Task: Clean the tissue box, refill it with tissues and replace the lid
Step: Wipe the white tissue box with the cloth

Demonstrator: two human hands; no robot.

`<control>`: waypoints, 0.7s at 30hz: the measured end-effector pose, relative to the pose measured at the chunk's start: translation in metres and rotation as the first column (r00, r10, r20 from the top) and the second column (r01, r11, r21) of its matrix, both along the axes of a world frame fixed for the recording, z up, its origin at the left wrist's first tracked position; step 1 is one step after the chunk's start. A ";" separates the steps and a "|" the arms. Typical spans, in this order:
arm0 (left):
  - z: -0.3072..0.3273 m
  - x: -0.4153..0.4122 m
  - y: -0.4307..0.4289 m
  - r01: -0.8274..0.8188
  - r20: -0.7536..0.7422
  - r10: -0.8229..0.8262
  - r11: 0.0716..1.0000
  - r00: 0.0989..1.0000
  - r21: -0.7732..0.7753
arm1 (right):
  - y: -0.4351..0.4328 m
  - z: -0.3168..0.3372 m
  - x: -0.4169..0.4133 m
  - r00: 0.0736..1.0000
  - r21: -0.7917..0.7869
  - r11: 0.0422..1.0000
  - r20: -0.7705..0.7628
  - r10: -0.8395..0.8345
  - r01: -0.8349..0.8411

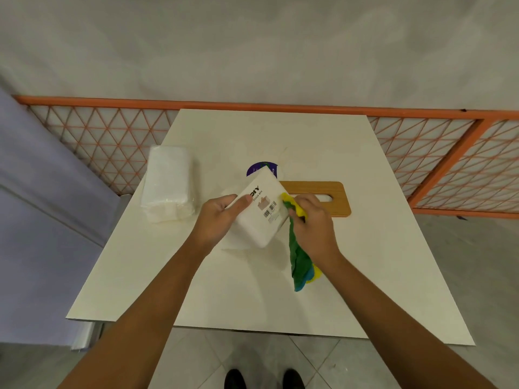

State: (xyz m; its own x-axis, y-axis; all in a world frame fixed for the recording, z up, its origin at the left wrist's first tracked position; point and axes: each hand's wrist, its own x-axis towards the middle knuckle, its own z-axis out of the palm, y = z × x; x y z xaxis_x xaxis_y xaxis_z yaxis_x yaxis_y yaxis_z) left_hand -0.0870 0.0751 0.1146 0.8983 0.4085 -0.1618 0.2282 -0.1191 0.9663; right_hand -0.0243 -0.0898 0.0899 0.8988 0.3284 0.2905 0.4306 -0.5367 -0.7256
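Setting: white table [252, 290] on a tiled floor, with an orange lattice barrier [112, 136] behind it.
Step in hand: cleaning, by my judgement. The refill and the lid were not yet done.
Next move: likely to need the box turned so the cloth reaches the other faces and the inside. It would then go down open side up for the tissues.
Left hand [219, 217]: grasped the tissue box [261, 217] at its left side, thumb laid across the labelled face, fingers curled underneath.
Right hand [311, 223]: clenched on a yellow-green cloth [299, 262], bunched against the box's right edge, its tail hanging below the box.
Tissue box: white, barcode face upward, tilted and apparently lifted clear of the table.
Lid [317, 189]: wooden, slotted, flat on the table just right of and behind the box, partly hidden by the right hand.
Tissue pack [168, 183]: wrapped, well to the left of the box.
Purple disc [261, 167]: just behind the box, mostly hidden.
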 end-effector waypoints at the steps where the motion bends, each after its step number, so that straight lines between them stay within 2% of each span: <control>1: -0.004 -0.003 -0.001 0.036 -0.005 -0.035 0.999 0.999 0.034 | -0.004 0.001 0.003 0.999 0.028 0.999 -0.051 -0.020 0.021; 3: -0.011 -0.010 -0.006 0.111 -0.010 -0.110 0.985 0.994 0.131 | -0.013 0.002 0.008 0.989 0.071 0.995 -0.139 -0.059 0.069; 6: -0.025 -0.020 -0.013 0.246 -0.033 -0.249 0.917 0.968 0.313 | -0.025 -0.002 0.016 0.954 0.055 0.988 -0.271 -0.125 0.145; 9: -0.034 -0.032 -0.022 0.375 -0.203 -0.317 0.735 0.927 0.565 | -0.034 -0.010 0.020 0.905 0.015 0.986 -0.400 -0.145 0.165; 11: -0.043 -0.041 -0.024 0.395 -0.236 -0.324 0.625 0.916 0.673 | -0.038 -0.016 0.021 0.882 -0.038 0.987 -0.445 -0.154 0.153; 17: -0.072 -0.072 -0.014 0.406 -0.281 -0.325 0.434 0.903 0.804 | -0.043 -0.029 0.018 0.863 -0.196 0.981 -0.493 -0.112 0.015; 21: -0.079 -0.084 -0.005 0.431 -0.350 -0.255 0.433 0.901 0.792 | -0.040 -0.034 0.015 0.864 -0.235 0.970 -0.500 -0.068 -0.060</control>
State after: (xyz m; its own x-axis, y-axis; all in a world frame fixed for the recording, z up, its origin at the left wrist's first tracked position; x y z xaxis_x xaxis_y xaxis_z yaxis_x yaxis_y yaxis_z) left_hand -0.1713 0.0702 0.0359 0.9935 0.0875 -0.0724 0.1057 -0.9450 0.3094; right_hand -0.0098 -0.1300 0.0562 0.9018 0.3255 -0.2842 0.0408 -0.7189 -0.6939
